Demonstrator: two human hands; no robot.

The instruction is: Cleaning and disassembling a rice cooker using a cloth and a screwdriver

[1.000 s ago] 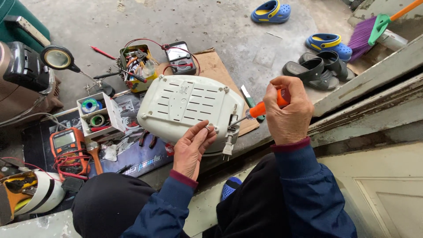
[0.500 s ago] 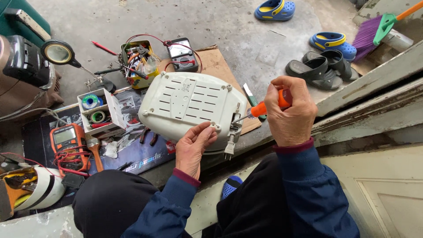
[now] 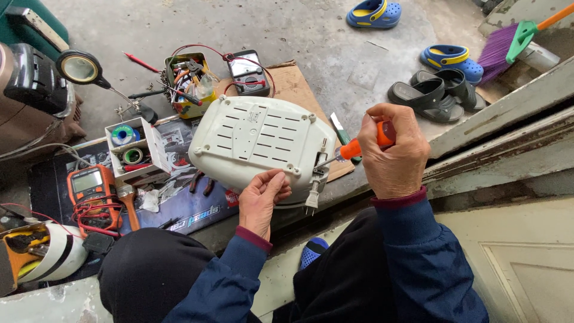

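- The right hand point(image 3: 394, 152) grips an orange-handled screwdriver point(image 3: 359, 145), its tip at the near edge of the white appliance point(image 3: 260, 143).
- The left hand point(image 3: 263, 197) pinches that same near rim, steadying it.
- The appliance lies underside up on the floor, its plug point(image 3: 311, 200) dangling.
- Beside it sit an orange multimeter point(image 3: 89, 185) and a tool tin point(image 3: 190, 84).
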